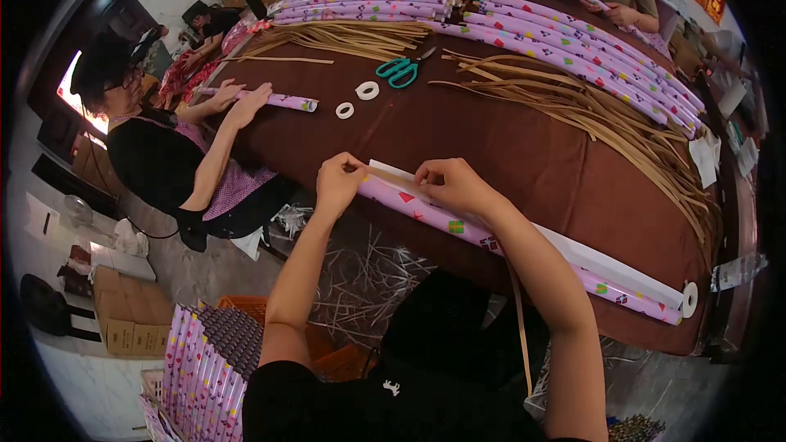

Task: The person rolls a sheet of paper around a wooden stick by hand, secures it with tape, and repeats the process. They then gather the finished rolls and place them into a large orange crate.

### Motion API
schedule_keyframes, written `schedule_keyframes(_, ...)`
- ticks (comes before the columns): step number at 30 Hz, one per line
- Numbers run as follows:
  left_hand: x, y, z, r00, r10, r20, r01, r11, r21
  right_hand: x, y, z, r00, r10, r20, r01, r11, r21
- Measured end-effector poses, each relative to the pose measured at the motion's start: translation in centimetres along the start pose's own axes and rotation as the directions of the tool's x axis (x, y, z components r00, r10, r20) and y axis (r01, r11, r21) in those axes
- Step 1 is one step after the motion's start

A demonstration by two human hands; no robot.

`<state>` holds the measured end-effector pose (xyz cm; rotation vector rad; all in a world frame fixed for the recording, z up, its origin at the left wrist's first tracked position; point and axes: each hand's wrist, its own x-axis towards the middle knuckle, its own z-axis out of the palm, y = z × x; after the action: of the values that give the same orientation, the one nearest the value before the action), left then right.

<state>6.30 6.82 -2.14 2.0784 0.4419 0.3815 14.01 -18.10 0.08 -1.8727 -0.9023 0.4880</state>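
Fingers of the left hand [340, 182] pinch the end of the wrapping-paper roll [524, 252], while the right hand [452, 186] presses it flat at the surface [491, 139] edge, steadying it so it cannot unroll.

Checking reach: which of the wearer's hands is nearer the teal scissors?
Right. The right hand lies almost straight below the scissors; the left hand sits further left, slightly farther.

Both arms extended forward, hands close together.
Left hand [340, 182] pinched, at 11 o'clock; right hand [453, 186] curled, fingers down, at 12 o'clock.
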Motion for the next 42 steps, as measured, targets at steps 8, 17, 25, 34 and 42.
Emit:
schedule_keyframes(8,0.7,0.0,0.3,1.000,-0.004,0.030,0.002,0.997,0.079,0.3,0.6,0.2,1.000,0.005,-0.001,-0.005,0.997,-0.071)
schedule_keyframes(17,1.8,0.0,0.0,0.994,-0.043,0.098,0.027,0.988,0.152,0.2,-0.2,0.1,0.999,0.047,-0.014,-0.048,0.992,-0.114)
schedule_keyframes(25,2.1,-0.8,0.0,0.994,-0.034,0.106,0.018,0.988,0.153,0.1,-0.2,0.3,0.998,0.034,-0.049,-0.038,0.994,-0.104)
schedule_keyframes(34,1.6,0.5,0.0,0.993,-0.019,0.114,0.007,0.994,0.110,0.4,0.9,0.7,0.994,-0.043,-0.099,0.033,0.995,-0.095)
schedule_keyframes(42,1.8,0.5,-0.1,0.992,-0.013,0.125,-0.004,0.991,0.137,0.3,0.3,0.5,0.998,0.030,-0.054,-0.036,0.994,-0.104)
